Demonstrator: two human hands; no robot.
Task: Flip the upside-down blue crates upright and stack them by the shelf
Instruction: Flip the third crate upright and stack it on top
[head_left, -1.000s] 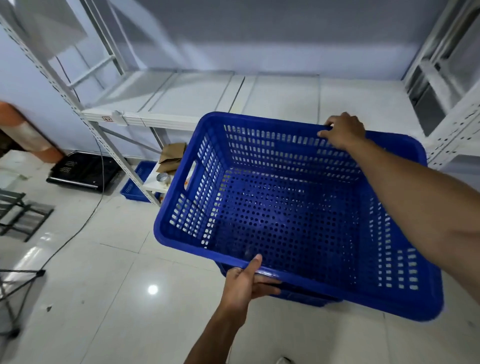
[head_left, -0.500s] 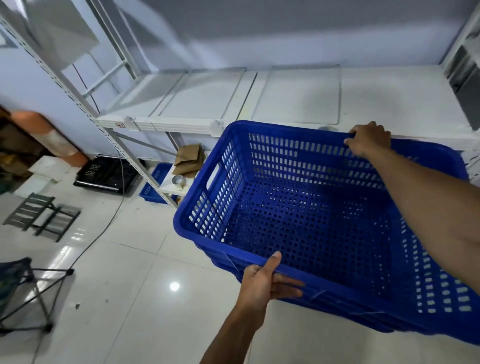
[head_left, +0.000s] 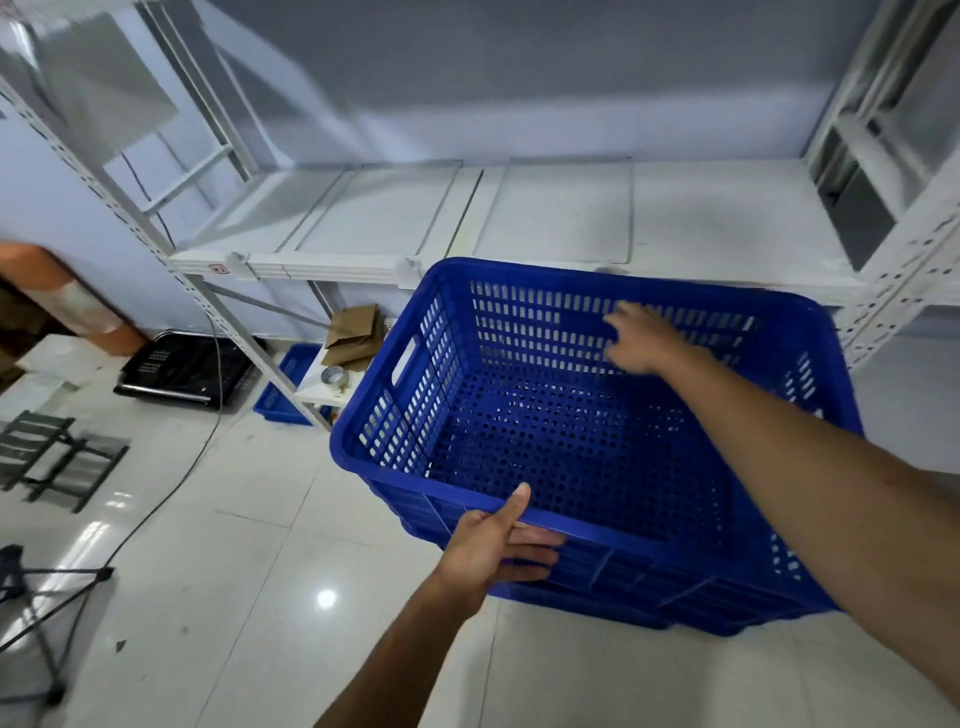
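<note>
A large blue perforated crate (head_left: 545, 447) stands upright, nested in another blue crate (head_left: 649, 610) whose ribbed wall shows beneath it on the floor, right in front of the white metal shelf (head_left: 545, 223). My left hand (head_left: 498, 540) holds the crate's near rim, thumb over the top edge and fingers on the outer wall. My right hand (head_left: 641, 340) hovers inside the crate near the far wall, fingers spread, blurred, off the rim.
Under the shelf lie a small blue tray (head_left: 283, 387), brown cardboard (head_left: 353, 335) and a tape roll (head_left: 333, 375). A black tray (head_left: 182, 369), a cable (head_left: 171, 483), folded dark frames (head_left: 52, 452) and a tripod leg (head_left: 47, 597) occupy the tiled floor at left.
The crate came down onto the crate below and settled into it. My right hand released the far rim and now sits inside the crate. My left hand kept its hold.
</note>
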